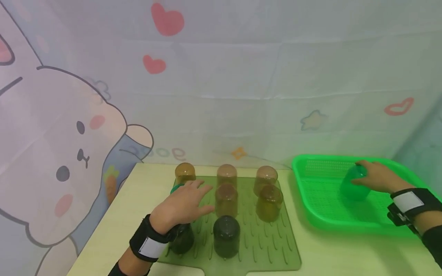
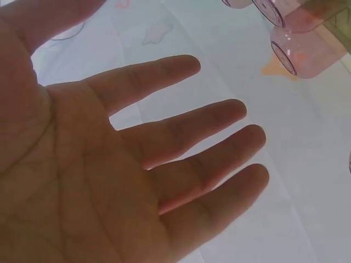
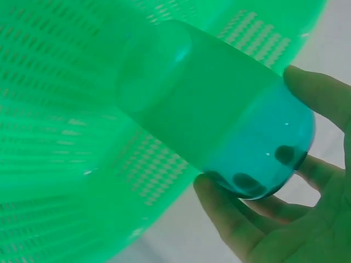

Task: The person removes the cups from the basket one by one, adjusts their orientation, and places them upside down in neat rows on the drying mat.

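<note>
My right hand [image 1: 378, 176] holds a teal glass [image 3: 219, 109] by its closed end, fingertips and thumb spread around it. That glass is bottom-up inside the green basket [image 1: 310, 218], its mouth toward the basket floor. My left hand [image 1: 183, 203] hovers over the left side of the green drying mat [image 1: 252, 245], fingers extended and apart, palm bare in the left wrist view. Beneath it, partly hidden, are another teal glass [image 1: 176, 188] and a dark glass [image 1: 183, 241].
Upside-down glasses stand in rows on the mat: an amber glass [image 1: 185, 170] at back left, pinkish glasses [image 1: 226, 174] behind, a yellow-brown glass [image 1: 269, 205] at right, a dark grey glass [image 1: 226, 237] in front. A printed curtain [image 1: 221, 115] hangs behind the table [image 1: 117, 226].
</note>
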The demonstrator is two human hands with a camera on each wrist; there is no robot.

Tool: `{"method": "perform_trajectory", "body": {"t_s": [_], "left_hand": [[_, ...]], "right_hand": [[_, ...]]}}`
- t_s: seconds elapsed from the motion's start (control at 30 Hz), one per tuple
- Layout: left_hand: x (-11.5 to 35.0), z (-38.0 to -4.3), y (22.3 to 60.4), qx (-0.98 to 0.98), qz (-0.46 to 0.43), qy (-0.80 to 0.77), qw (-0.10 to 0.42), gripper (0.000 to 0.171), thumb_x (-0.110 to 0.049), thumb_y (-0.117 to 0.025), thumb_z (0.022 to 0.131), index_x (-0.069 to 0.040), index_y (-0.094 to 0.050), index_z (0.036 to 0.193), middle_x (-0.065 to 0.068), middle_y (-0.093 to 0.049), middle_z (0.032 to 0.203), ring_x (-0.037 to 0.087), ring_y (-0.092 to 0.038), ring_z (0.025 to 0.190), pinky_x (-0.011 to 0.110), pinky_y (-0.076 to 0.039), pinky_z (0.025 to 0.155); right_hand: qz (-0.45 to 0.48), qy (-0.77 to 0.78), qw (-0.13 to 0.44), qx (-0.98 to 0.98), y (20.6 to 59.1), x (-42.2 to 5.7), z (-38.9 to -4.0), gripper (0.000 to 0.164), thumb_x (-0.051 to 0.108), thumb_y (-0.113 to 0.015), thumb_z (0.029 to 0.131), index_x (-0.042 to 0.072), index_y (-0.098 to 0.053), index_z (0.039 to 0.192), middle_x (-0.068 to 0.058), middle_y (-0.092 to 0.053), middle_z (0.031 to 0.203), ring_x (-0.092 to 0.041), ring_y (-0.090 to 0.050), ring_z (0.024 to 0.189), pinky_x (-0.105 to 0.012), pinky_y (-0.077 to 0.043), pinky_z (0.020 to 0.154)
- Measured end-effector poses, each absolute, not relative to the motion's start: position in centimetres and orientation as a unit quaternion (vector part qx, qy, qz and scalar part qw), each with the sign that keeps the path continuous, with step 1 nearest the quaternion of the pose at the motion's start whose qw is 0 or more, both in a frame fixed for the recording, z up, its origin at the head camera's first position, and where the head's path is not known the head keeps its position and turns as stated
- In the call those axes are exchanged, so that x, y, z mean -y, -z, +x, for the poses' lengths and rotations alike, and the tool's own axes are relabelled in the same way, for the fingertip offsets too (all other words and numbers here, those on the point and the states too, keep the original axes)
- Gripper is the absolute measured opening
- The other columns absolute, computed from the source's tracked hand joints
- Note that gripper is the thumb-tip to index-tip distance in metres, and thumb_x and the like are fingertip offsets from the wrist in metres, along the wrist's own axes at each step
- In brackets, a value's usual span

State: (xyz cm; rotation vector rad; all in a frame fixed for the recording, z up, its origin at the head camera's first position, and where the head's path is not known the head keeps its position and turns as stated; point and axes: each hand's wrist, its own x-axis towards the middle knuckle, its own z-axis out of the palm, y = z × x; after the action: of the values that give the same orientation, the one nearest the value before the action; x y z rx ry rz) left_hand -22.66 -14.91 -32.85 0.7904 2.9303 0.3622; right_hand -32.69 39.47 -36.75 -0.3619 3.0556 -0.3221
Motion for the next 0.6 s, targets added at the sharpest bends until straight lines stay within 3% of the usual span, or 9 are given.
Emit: {"method": "perform_trajectory", "body": {"t_s": [0.13, 0.6], "left_hand": [[14.7, -22.8, 33.0, -0.954, 0.275, -0.119, 0.022, 0.054, -0.039, -0.059, 0.093, -0.005, -0.051, 0.135, 0.022, -0.043, 0.137, 0.04, -0.04, 0.127, 0.051, -0.039, 0.099], [14.4, -22.8, 33.6, -0.957, 0.258, -0.129, 0.019, 0.056, -0.042, -0.059, 0.093, -0.007, -0.051, 0.136, 0.022, -0.043, 0.138, 0.04, -0.038, 0.128, 0.051, -0.037, 0.101]], "right_hand": [[-0.121, 0.102, 0.009, -0.987, 35.6, -38.0, -31.4, 0.075, 0.03, -0.068, 0.086, -0.017, -0.033, 0.132, -0.048, -0.038, 0.119, -0.063, -0.032, 0.107, -0.069, -0.038, 0.078], [-0.163, 0.128, -0.034, -0.978, 31.4, -31.7, -27.0, 0.079, 0.039, -0.068, 0.087, -0.005, -0.032, 0.142, -0.041, -0.032, 0.13, -0.056, -0.046, 0.104, -0.061, -0.044, 0.073]]}}
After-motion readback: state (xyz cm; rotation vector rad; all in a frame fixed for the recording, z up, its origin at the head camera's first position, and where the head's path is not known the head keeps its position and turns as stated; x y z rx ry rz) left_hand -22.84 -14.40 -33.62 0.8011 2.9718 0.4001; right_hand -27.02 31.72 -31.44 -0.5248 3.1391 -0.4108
